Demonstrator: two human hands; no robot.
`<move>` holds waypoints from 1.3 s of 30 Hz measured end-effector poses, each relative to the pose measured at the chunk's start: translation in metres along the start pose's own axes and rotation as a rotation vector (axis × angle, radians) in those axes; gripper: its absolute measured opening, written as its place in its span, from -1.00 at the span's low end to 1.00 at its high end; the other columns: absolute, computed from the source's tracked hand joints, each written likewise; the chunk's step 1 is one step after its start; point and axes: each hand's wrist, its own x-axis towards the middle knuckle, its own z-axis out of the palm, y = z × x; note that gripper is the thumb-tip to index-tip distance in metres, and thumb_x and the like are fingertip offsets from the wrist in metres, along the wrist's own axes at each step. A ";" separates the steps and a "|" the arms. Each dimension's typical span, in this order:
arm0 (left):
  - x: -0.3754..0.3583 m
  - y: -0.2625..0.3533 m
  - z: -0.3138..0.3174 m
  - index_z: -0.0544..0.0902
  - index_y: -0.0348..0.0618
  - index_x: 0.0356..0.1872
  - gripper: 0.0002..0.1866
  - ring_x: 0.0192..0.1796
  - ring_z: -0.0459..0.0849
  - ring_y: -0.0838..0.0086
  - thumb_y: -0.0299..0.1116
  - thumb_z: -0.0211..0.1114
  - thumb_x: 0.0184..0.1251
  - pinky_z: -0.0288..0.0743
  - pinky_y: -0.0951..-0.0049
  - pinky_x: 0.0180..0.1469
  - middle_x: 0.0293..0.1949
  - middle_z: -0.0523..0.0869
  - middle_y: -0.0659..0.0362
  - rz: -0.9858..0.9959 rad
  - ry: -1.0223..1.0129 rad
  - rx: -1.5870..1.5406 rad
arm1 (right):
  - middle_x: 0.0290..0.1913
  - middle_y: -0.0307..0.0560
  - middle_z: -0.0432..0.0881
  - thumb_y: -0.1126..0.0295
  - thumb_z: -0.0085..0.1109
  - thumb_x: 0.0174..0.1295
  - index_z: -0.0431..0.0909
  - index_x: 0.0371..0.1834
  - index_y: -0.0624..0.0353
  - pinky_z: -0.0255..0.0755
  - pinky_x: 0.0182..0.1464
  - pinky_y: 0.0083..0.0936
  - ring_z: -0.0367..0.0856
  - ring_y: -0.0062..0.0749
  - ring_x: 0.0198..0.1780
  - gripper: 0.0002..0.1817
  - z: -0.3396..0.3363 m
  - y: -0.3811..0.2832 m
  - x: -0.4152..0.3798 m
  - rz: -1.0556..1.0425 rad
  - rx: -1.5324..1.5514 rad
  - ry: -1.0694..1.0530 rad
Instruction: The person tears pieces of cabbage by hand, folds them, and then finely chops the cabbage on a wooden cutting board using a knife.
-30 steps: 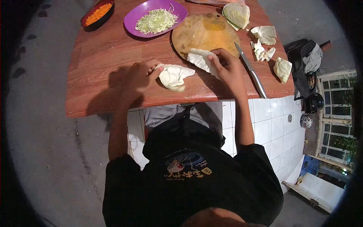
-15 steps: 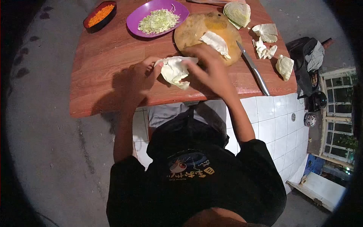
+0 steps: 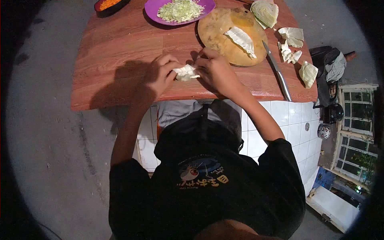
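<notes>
Between my two hands is a pale cabbage leaf point(image 3: 186, 73), folded or bunched up, over the front part of the wooden table point(image 3: 116, 52). My left hand point(image 3: 163, 74) pinches its left end with curled fingers. At its right end, my right hand point(image 3: 214, 70) grips it with the fingers bent over. To the right of my right hand lies a round wooden cutting board point(image 3: 214, 30) with a flat piece of leaf point(image 3: 242, 40) on it. A knife point(image 3: 277, 71) rests along the board's right side, its handle toward the table edge.
A purple bowl point(image 3: 151, 12) of shredded cabbage and a dark bowl point(image 3: 113, 10) of shredded orange food stand at the back. A cut cabbage point(image 3: 265, 13) sits behind the board. Loose leaf pieces point(image 3: 291, 37) and another leaf point(image 3: 308, 74) lie at the right.
The leaf between my hands has gone from spread out to folded small, and my fingers have closed in around it. The view has shifted, so the table items appear farther right and higher.
</notes>
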 end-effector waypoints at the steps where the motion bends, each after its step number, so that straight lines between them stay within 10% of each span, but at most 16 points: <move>1: 0.004 0.004 -0.003 0.72 -0.25 0.05 -0.77 0.02 0.69 0.23 -0.53 0.32 0.42 0.58 0.20 0.05 -0.09 0.64 0.07 0.024 -0.040 0.017 | -0.10 0.18 0.67 0.53 0.35 0.16 0.73 -0.01 0.30 0.59 0.04 -0.11 0.69 0.14 -0.02 -0.70 0.000 0.000 -0.002 -0.028 -0.051 -0.009; 14: -0.003 -0.039 -0.001 0.65 -0.17 0.32 -0.55 0.12 0.62 0.30 -0.44 0.29 0.42 0.59 0.29 0.12 0.01 0.61 0.12 0.236 -0.282 0.384 | 0.11 0.01 0.57 0.42 0.23 0.29 0.56 0.30 0.34 0.53 0.21 -0.23 0.54 -0.08 0.15 -0.50 -0.010 0.005 -0.022 -0.310 -0.379 -0.168; 23: 0.010 -0.005 -0.023 0.75 -0.22 0.08 -0.75 -0.08 0.67 0.30 -0.45 0.38 0.43 0.55 0.30 -0.03 -0.16 0.65 0.12 0.280 -0.116 0.097 | -0.03 0.20 0.65 0.45 0.31 0.25 0.69 0.01 0.33 0.56 0.10 -0.13 0.67 0.13 0.02 -0.71 -0.015 0.008 0.006 -0.105 0.011 -0.213; 31: 0.031 -0.021 -0.007 0.66 -0.28 -0.10 -0.82 -0.27 0.60 0.46 -0.36 0.37 0.50 0.51 0.42 -0.12 -0.31 0.59 0.20 -0.210 -0.401 -0.202 | -0.23 0.22 0.75 0.46 0.40 0.22 0.68 -0.03 0.32 0.59 -0.09 -0.13 0.75 0.15 -0.17 -0.72 -0.014 -0.004 0.018 0.207 0.060 -0.269; 39: 0.019 0.005 -0.026 0.66 -0.23 -0.06 -0.81 -0.20 0.60 0.41 -0.36 0.39 0.45 0.51 0.41 -0.09 -0.24 0.55 0.18 0.080 -0.338 0.023 | -0.18 0.27 0.63 0.55 0.30 0.12 0.59 -0.14 0.37 0.55 -0.06 -0.03 0.67 0.28 -0.09 -0.76 -0.006 -0.010 -0.001 -0.023 0.024 -0.192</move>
